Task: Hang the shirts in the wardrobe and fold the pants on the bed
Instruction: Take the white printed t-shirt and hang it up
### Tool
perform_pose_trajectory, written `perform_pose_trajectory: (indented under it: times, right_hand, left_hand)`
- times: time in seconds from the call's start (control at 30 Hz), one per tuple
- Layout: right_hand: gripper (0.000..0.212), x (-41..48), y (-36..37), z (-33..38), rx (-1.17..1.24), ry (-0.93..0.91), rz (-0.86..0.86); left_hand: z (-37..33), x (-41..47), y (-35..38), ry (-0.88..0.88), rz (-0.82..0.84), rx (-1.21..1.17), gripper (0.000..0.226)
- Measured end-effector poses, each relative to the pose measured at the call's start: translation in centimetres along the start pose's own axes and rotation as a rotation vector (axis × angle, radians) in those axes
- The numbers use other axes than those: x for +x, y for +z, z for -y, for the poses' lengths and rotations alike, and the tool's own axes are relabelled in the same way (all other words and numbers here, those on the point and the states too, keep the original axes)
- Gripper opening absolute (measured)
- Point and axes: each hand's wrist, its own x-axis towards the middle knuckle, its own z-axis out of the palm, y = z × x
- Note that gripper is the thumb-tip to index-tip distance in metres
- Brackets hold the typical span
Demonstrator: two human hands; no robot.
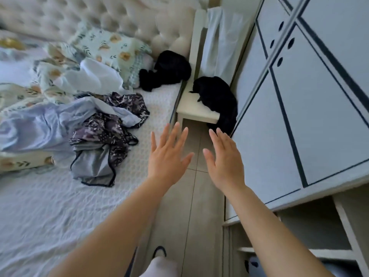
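Both my hands, left (166, 154) and right (223, 158), hover empty, fingers spread, centre frame; clothes (103, 134) tangled at left could drag together off the bed (60, 206) if grabbed carelessly.

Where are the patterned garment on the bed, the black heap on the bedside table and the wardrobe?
patterned garment (108, 126), head view, crumpled middle.
bedside black heap (215, 94), head view, its top.
wardrobe (319, 116), head view, flat door panel.

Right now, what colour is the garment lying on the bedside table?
The garment on the bedside table is black; clearest in the head view.
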Motion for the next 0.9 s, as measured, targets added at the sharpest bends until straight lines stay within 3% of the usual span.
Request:
perform_pose_trajectory:
  times: [0.27, 0.47, 0.9]
  right_hand:
    - [0.055, 9.2, 5.5, 7.0, 0.037, -0.100, 0.055]
    - [0.054, 14.5, 9.9, 10.8, 0.060, -0.212, 0.170]
    - [0.055, 31.8, 16.7, 10.8, 0.026, -0.508, 0.386]
  left_hand:
    - [11.1, 3.3, 0.7, -0.167, 0.010, 0.021, 0.067]
    - [15.3, 4.6, 3.1, -0.240, 0.062, 0.071, 0.068]
    - [21.0, 15.2, 6.6, -0.601, 0.140, 0.114, 0.067]
